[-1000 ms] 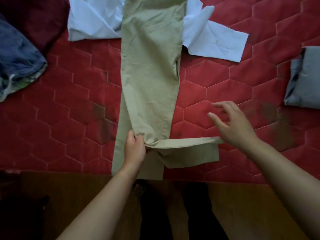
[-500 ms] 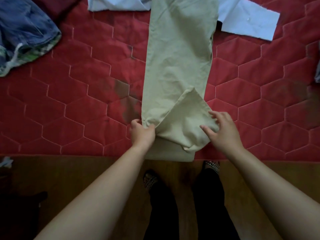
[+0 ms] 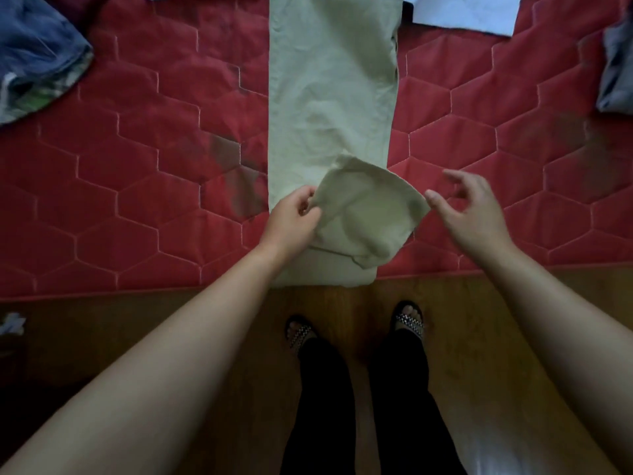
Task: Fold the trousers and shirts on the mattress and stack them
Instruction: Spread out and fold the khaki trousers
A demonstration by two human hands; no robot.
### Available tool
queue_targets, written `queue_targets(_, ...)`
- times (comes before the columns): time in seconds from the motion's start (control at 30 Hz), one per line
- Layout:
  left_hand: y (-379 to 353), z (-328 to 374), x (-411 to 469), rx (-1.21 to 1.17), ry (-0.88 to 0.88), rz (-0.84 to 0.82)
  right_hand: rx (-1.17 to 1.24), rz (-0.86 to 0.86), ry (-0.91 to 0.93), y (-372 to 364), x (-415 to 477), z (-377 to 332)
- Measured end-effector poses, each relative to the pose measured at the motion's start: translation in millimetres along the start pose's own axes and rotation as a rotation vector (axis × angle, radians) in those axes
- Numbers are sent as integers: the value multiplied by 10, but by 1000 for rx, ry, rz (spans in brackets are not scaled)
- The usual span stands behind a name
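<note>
Beige trousers (image 3: pixel 329 84) lie lengthwise on the red quilted mattress (image 3: pixel 137 186), their near end hanging over the front edge. The near hem is turned back into a loose flap (image 3: pixel 370 207). My left hand (image 3: pixel 293 221) pinches the left corner of that flap. My right hand (image 3: pixel 469 210) hovers just right of the flap with fingers spread and nothing in it. A white shirt (image 3: pixel 466 12) lies at the top edge, partly under the trousers.
Blue denim clothing (image 3: pixel 37 53) is piled at the upper left of the mattress. A grey folded garment (image 3: pixel 616 70) sits at the right edge. The wooden floor (image 3: pixel 171 320) and my sandalled feet (image 3: pixel 407 320) are below the mattress edge.
My right hand has let go of the folded flap and moved slightly right, fingers now spread. The left hand still holds the flap's left corner. The view has shifted closer.
</note>
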State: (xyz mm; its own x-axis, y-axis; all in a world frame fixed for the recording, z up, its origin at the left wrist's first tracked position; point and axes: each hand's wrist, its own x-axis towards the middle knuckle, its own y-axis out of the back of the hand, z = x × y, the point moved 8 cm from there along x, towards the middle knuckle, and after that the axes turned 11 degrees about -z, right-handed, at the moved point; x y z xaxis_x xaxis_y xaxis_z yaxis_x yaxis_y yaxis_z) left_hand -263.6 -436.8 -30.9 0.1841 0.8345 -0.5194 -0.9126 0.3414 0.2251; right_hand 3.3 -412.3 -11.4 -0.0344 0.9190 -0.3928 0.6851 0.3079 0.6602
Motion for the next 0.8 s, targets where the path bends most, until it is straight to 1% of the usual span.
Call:
queue_targets(0.07, 27, -45, -387, -32, 14, -70, 37, -11, 37, 129, -88, -123)
queue_targets(0.2, 31, -278, -1025, 16, 137, -329, 65, -79, 77, 117, -169, -334)
queue_targets(0.27, 149, -358, -1149, -27, 182, -362, 44, -121, 72, -18, -133, -393)
queue_targets(0.3, 232, -374, -1117, -37, 185, -333, 28, -151, 64, -125, -96, -414)
queue_targets(0.33, 320, -375, -1026, -36, 181, -267, 6, -187, 55, -256, -48, -429)
queue_targets(0.37, 410, -358, -883, -35, 166, -169, -21, -223, 42, -403, 5, -433)
queue_targets(0.43, 544, -333, -503, -6, 135, 78, -65, -276, -13, -704, 129, -403)
queue_targets(0.47, 564, -339, -301, 36, 138, 183, -72, -281, -52, -834, 194, -374)
queue_targets(0.5, 547, -365, -111, 90, 159, 252, -70, -267, -92, -941, 258, -346)
queue_targets(0.57, 470, -490, 199, 193, 268, 296, -40, -185, -165, -1066, 382, -300)
queue_targets(0.63, 457, -587, 357, 222, 350, 317, 10, -77, -226, -1096, 473, -257)
queue_targets(0.67, 481, -595, 386, 188, 344, 339, 31, -36, -250, -1092, 500, -238)
queue_targets(0.73, 528, -550, 377, 82, 278, 364, 106, 6, -282, -1058, 520, -200)
queue_targets(0.8, 536, -497, 322, 21, 208, 321, 233, 34, -288, -982, 481, -177)
